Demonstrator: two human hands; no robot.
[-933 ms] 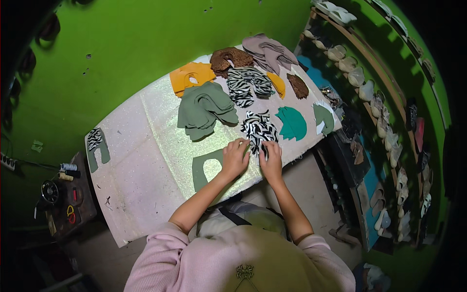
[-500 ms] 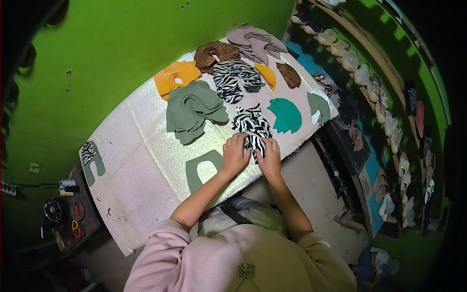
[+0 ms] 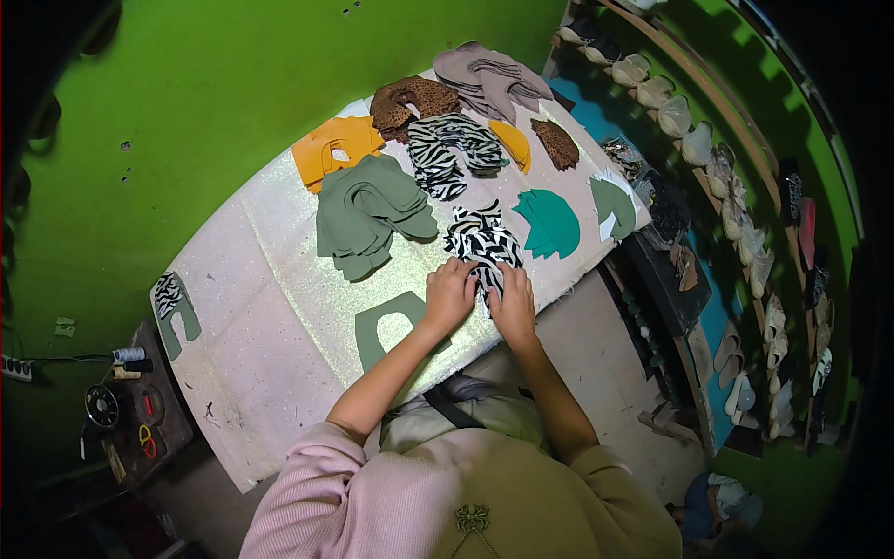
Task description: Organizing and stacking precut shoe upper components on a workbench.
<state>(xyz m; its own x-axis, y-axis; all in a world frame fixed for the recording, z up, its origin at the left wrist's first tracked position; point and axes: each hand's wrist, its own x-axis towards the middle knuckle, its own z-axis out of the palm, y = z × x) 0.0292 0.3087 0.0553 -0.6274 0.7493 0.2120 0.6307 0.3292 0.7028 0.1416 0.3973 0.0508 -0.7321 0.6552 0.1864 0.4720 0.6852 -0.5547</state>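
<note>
Several zebra-print shoe-upper pieces (image 3: pixel 486 244) lie in a loose stack near the table's front edge. From the left, my left hand (image 3: pixel 451 296) curls its fingers over the stack's near part. Opposite it, my right hand (image 3: pixel 513 303) grips the near right side, thumb and fingers bent round the edge. Both thumbs point toward each other, with a strip of zebra print between them. A flat green U-shaped piece (image 3: pixel 372 335) rests beside my left forearm, which covers part of it. Right of the stack lie teal scalloped pieces (image 3: pixel 549 224).
Farther back are piles of green pieces (image 3: pixel 368 210), yellow pieces (image 3: pixel 321 149), zebra pieces (image 3: pixel 438 154), brown spotted pieces (image 3: pixel 424 98) and mauve pieces (image 3: pixel 484 79). Shelves of shoe lasts (image 3: pixel 675 116) stand at the right. A sewing machine handwheel (image 3: pixel 101 405) and scissors (image 3: pixel 146 440) are at lower left.
Little differs. My fingers have shifted slightly on the zebra-print stack, and the view has moved a touch.
</note>
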